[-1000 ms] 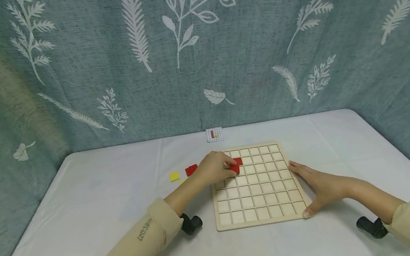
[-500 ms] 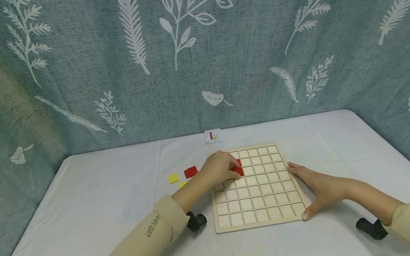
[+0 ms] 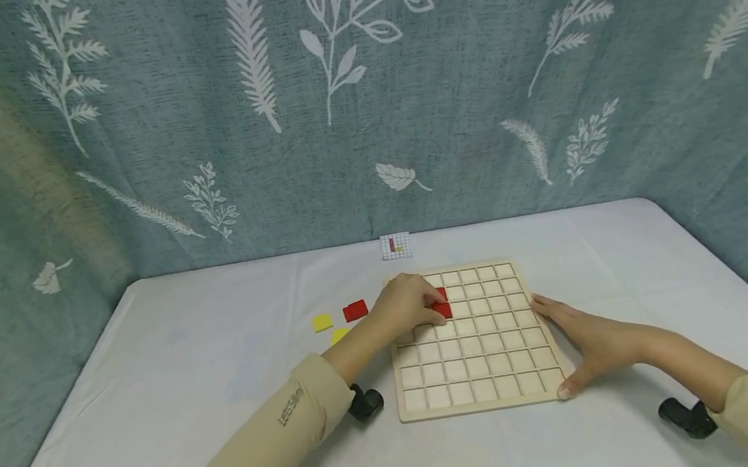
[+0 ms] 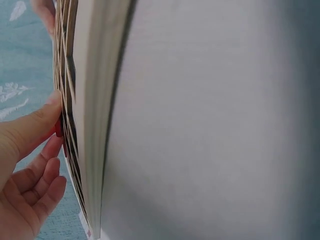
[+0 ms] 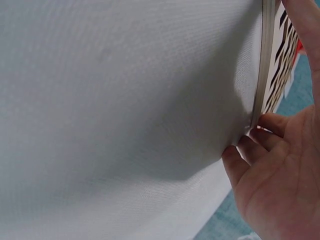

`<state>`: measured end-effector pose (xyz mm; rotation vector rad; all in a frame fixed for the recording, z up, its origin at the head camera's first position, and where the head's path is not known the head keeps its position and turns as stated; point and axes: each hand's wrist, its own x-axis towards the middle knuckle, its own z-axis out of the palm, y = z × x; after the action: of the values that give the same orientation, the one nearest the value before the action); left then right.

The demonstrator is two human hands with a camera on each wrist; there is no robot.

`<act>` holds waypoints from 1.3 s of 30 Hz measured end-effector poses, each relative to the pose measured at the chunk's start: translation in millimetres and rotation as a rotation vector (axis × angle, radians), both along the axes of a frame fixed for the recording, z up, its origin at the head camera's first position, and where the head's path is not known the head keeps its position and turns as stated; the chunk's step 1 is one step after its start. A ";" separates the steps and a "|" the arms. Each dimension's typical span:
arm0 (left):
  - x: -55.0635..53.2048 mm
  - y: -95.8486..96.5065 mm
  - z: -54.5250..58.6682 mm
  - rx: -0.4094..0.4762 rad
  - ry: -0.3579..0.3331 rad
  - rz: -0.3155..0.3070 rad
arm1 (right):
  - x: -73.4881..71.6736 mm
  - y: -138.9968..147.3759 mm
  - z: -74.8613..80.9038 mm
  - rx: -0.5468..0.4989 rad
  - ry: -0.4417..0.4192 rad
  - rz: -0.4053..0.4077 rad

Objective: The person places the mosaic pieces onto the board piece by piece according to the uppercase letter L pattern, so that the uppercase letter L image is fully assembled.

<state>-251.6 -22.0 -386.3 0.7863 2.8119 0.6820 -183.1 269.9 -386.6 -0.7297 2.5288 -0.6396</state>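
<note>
A pale wooden grid board [image 3: 489, 404] lies on the table. My left hand [image 3: 402, 307] is over its far left part, with thumb and forefinger pinching a red square tile [image 3: 443, 310] at one of the cells. Just beyond it, a second red tile [image 3: 442, 292] sits in the grid, partly covered by the fingers. In the left wrist view, a bit of red tile [image 4: 59, 128] shows between thumb and forefinger. My right hand [image 3: 597, 344] rests along the board's right edge, fingers spread, thumb at the near right corner and fingertips farther up the side.
Left of the board lie overlapping red tiles [image 3: 355, 310], a yellow tile [image 3: 322, 322] and another yellow tile [image 3: 340, 335], partly behind the left forearm. A small printed grid card [image 3: 396, 246] lies beyond the board. The white-covered table [image 3: 192, 368] ends at a leaf-patterned teal curtain [image 3: 316, 186].
My left hand has shifted slightly right and lowered the red tile into the grid, beside the other red one. The right hand stays at the board's edge.
</note>
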 end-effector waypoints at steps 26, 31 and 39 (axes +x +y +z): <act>3.5 1.4 -2.5 -0.145 0.122 -0.088 | 1.1 -1.4 1.7 -0.011 -0.011 0.002; 7.6 2.0 0.3 -0.169 0.186 -0.112 | 0.8 -1.9 1.2 0.000 0.001 0.005; 13.1 2.6 7.6 -0.140 0.178 -0.127 | 1.5 -2.1 2.3 0.005 -0.003 0.006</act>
<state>-238.5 -19.4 -378.6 1.0354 2.8933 0.4096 -181.7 267.9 -384.3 -0.7337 2.5235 -0.6316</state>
